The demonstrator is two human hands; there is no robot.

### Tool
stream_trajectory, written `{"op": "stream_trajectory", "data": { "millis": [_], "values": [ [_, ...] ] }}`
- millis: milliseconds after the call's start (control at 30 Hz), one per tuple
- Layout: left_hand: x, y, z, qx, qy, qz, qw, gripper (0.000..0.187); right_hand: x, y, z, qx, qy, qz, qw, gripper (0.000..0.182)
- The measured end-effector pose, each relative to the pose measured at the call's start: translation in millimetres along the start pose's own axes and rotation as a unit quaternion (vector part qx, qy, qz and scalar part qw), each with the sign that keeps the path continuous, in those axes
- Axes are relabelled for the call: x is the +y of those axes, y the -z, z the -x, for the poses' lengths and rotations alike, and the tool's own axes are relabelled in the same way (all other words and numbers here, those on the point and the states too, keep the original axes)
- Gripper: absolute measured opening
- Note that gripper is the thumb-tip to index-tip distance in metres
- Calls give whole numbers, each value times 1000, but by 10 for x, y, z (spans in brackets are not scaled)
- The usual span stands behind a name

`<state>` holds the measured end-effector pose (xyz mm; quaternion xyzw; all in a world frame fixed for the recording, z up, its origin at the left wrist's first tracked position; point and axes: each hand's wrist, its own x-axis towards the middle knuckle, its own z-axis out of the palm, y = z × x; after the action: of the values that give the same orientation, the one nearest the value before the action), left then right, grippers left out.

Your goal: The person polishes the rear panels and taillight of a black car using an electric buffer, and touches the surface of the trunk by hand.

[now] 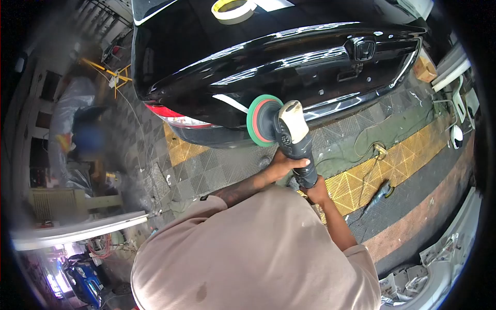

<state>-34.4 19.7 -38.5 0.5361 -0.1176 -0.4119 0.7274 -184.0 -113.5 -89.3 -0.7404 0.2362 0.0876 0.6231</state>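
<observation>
Black polisher (295, 142) held at the car's (232, 70) rear, long axis running near to far, green pad (253, 121) facing left; contact with bodywork cannot be confirmed. Left hand (285, 163) grips its body, right hand (317, 191) its near end. Floor: grey and yellow tiles (345, 188). Yellow stand (118, 77) far left.

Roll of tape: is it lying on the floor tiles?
No, the roll of tape rests on the black car, up above the floor tiles.
</observation>
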Motion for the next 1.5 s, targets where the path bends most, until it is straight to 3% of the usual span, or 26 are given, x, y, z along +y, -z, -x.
{"op": "stream_trajectory", "data": {
  "millis": [167,233,400,567,700,767,867,1033,1167,1267,1367,1500],
  "values": [
    [31,-111,160,48,-15,30,998,60,-206,102,71,-55,-33,40,997,44],
    [89,-56,255,76,-56,30,995,60,-241,44,8,-66,-23,49,996,41],
    [332,162,425,103,-54,-49,992,45,-455,-225,-148,-86,38,-4,996,38],
    [286,176,402,100,-39,-64,992,46,-202,-244,-209,-93,58,5,994,38],
    [28,19,204,87,11,-19,996,50,8,-73,-41,-70,10,3,997,40],
    [-52,-76,79,22,9,24,999,50,74,24,29,-58,-14,-3,998,45],
    [-160,-245,-12,19,38,65,997,51,-224,268,221,-51,-94,19,994,48],
    [-235,-293,12,25,88,69,993,53,-127,379,260,-37,-131,47,989,55],
    [-24,-254,187,69,78,68,992,48,-368,275,204,-50,-121,12,991,59],
    [143,-240,277,109,22,67,992,46,-198,196,10,-88,-47,45,994,45],
    [161,-119,262,114,-43,32,992,46,-78,73,-151,-107,-31,47,993,45],
    [141,17,96,57,-41,-20,997,52,-92,-81,-144,-14,8,-10,1000,41]
  ]
}}
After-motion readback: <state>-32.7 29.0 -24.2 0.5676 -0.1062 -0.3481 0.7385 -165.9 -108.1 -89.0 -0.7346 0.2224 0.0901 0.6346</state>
